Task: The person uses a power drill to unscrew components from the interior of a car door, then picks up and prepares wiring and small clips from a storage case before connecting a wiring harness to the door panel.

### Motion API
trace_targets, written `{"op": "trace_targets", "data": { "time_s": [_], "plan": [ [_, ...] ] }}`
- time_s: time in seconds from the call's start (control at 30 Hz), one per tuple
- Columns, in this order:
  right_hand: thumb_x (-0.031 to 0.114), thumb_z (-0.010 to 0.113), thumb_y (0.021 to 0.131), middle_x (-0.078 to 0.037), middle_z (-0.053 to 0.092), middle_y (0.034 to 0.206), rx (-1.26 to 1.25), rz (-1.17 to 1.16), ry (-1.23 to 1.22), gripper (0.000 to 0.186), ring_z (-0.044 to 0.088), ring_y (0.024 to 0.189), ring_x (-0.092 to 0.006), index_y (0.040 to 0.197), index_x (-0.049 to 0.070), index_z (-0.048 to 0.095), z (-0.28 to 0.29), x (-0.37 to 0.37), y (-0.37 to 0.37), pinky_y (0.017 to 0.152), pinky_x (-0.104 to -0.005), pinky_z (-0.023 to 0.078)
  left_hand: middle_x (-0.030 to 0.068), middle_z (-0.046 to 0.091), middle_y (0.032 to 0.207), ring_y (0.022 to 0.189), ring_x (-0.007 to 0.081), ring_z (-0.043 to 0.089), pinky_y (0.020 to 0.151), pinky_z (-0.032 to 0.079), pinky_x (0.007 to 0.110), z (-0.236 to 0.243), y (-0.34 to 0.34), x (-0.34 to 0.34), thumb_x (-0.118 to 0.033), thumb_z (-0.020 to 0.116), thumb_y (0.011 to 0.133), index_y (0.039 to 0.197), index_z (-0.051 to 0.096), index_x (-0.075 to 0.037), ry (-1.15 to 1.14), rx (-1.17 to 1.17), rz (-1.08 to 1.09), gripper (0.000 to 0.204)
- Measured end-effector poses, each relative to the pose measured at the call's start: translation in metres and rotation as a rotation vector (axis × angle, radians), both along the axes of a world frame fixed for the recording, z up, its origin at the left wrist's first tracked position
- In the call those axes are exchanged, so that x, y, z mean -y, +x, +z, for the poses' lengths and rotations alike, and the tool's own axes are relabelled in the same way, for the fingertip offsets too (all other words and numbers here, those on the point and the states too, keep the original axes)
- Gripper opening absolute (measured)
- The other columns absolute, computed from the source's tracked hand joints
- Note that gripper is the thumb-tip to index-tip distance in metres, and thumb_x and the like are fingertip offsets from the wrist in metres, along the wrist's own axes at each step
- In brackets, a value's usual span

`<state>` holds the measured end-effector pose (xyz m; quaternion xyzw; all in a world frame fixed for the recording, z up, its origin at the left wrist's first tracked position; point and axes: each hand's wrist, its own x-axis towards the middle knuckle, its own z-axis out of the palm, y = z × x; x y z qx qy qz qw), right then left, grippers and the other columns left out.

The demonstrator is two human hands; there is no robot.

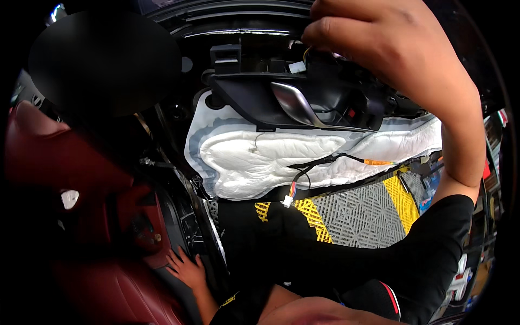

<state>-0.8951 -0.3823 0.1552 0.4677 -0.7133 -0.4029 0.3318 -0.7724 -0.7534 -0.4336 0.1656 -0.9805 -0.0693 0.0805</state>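
Observation:
My right hand reaches up to the top of a car door, its fingers bent and pressed together. Whatever sits between the fingertips is hidden. Just below them are a thin yellow wire and a white connector. Under that, a silver door lever sits in a black handle housing. White padding covers the door's lower part, with a wiring harness lying across it and ending in a white plug. My left hand rests with fingers spread on dark trim beside the seat.
Dark red leather seats fill the left side. A round dark shape blocks the upper left. Below the door lies grey and yellow grid flooring. Shelves with assorted items stand at the far right.

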Motion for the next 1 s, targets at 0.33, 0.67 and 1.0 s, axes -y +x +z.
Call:
{"op": "trace_targets", "data": {
  "time_s": [0.33, 0.67, 1.0],
  "plan": [
    [0.005, 0.077, 0.079, -0.006, 0.067, 0.079, 0.082, 0.27, -0.436, 0.019, 0.068, 0.067, -0.0249, 0.097, 0.007, 0.075, 0.003, 0.003, -0.023, 0.06, -0.0352, 0.054, 0.0163, 0.04, 0.164, 0.154, 0.0401, 0.031, 0.124, 0.019, 0.062, 0.004, -0.007, -0.006, -0.039, 0.076, 0.088, 0.153, 0.049, -0.014, 0.004, 0.0, 0.023, 0.075],
    [0.004, 0.078, 0.079, -0.006, 0.072, 0.075, 0.125, 0.222, -0.702, 0.015, 0.069, 0.063, -0.0212, 0.095, 0.005, 0.079, -0.014, -0.025, -0.014, 0.059, -0.0305, 0.054, 0.0222, 0.06, 0.143, 0.132, 0.0381, 0.057, 0.114, 0.042, 0.045, 0.12, -0.123, -0.011, -0.008, 0.063, 0.102, 0.142, 0.057, 0.005, 0.504, -0.718, -0.394, 0.043],
    [0.005, 0.077, 0.078, -0.006, 0.074, 0.08, 0.225, 0.205, -0.676, 0.013, 0.071, 0.068, -0.0204, 0.091, 0.005, 0.079, -0.019, -0.045, -0.014, 0.062, -0.0313, 0.057, 0.0278, 0.058, 0.144, 0.136, 0.0375, 0.057, 0.118, 0.041, 0.048, 0.455, -0.218, -0.101, -0.011, 0.072, 0.091, 0.147, 0.046, 0.012, 0.555, -0.869, -1.534, 0.066]
  ]
}}
